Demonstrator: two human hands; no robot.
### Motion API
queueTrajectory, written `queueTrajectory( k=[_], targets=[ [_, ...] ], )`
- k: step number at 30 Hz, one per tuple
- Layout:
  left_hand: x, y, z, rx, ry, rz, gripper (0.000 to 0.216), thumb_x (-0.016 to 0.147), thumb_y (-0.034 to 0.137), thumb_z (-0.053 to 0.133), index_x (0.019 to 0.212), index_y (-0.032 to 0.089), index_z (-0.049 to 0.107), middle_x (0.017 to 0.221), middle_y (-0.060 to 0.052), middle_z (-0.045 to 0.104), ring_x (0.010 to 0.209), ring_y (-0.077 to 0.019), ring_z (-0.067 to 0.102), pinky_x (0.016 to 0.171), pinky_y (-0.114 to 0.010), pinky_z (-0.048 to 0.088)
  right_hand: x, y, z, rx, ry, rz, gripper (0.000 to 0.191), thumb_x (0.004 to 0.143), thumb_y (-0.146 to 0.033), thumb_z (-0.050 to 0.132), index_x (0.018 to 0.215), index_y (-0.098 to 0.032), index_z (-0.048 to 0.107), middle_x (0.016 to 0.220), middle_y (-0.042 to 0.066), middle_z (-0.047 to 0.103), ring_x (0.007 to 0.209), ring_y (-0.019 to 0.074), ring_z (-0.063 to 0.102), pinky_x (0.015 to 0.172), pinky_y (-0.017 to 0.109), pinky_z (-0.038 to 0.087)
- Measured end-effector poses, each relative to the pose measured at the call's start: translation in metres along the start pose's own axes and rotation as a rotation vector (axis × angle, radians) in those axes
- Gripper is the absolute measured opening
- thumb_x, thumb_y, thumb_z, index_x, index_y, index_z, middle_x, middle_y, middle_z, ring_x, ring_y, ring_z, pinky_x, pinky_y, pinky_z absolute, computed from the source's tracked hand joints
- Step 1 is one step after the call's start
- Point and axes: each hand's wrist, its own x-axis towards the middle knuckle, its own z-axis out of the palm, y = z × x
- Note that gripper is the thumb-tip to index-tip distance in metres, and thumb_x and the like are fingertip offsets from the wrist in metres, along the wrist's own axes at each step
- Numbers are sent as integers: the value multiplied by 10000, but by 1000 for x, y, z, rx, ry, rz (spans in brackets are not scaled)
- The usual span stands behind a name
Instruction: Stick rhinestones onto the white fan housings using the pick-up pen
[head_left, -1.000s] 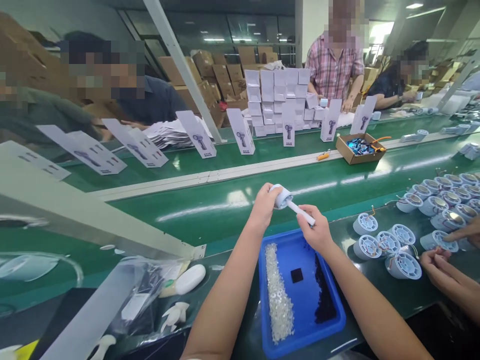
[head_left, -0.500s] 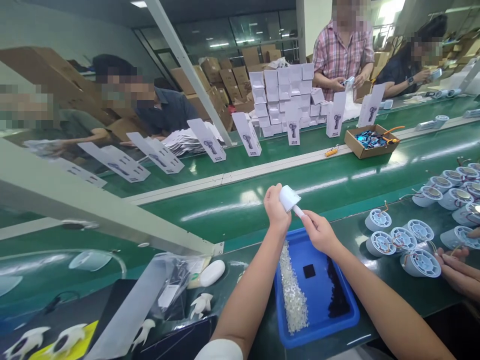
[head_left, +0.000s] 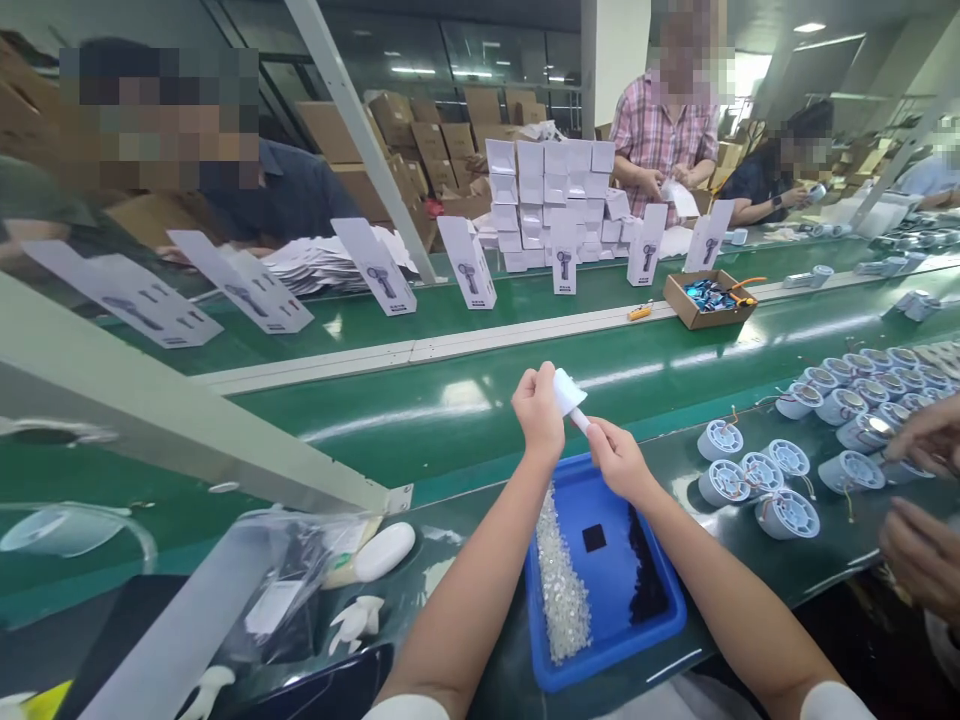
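The left hand [head_left: 540, 412] curls around a white cup [head_left: 568, 391]; the right hand [head_left: 616, 458] pinches a stick [head_left: 580, 420] at the cup's edge, near a blue tray [head_left: 609, 600] with pale beads [head_left: 562, 595]. Rightward, round cases [head_left: 787, 513] stand on the counter [head_left: 739, 560].

Head-worn, the camera looks forward and down at both hands [head_left: 541, 412] [head_left: 619, 458].

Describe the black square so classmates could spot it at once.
Find the blue tray just below the right hand. Inside, pale beads lie along the left and a dark heap along the right. Between them is the black square: lone and straight-edged, unlike either pile.
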Motion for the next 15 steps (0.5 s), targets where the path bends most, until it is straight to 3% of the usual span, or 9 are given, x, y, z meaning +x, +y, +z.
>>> queueTrajectory(
  k=[4, 7, 9, 12, 15],
  targets=[
    [0, -5, 2, 36, -158, -51, 313, 702, 349, 704, 705, 202, 429, 671, 52, 503, 593, -62, 495, 563, -172, 421, 3, -4, -6, -38, 49, 5, 543, 909, -623, 406, 996, -159, 673, 527, -62, 297, 453, 90, 257, 417, 233, 234],
    [4, -4, 0, -27, -387, -266, 350, 690, 360, 726, 874, 216, 466, 766, 31, 605, 644, -98, 611, 588, -205, 491, 4, -6, -13, -97, 104, -2, 508, 903, -592, 427, 1014, -162, 674, 548, -51, 333, 473, 95, 292, 441, 239, 250],
    [11, -1, -5, -54, -454, -341, 398, 684, 391, 730, 933, 217, 474, 768, 22, 629, 624, -127, 650, 551, -223, 510, 6, -5, -19, -134, 93, -10, 474, 885, -570, 461, 1000, -164, 677, 558, -46, 368, 487, 97, 316, 462, 242, 261],
    [25, 3, -15, 9, -338, -242, 414, 677, 405, 738, 891, 210, 442, 726, 32, 609, 576, -130, 653, 487, -209, 504, 9, -1, -26, -146, 65, -1, 405, 864, -528, 503, 944, -169, 671, 566, -44, 407, 498, 96, 339, 483, 240, 273],
    [36, 4, -23, 84, -210, -159, 417, 718, 392, 701, 867, 225, 349, 755, 34, 593, 583, -118, 650, 481, -208, 513, 13, 10, -28, -106, 128, 48, 378, 858, -516, 500, 915, -176, 654, 567, -45, 414, 498, 98, 351, 482, 240, 273]
  ],
)
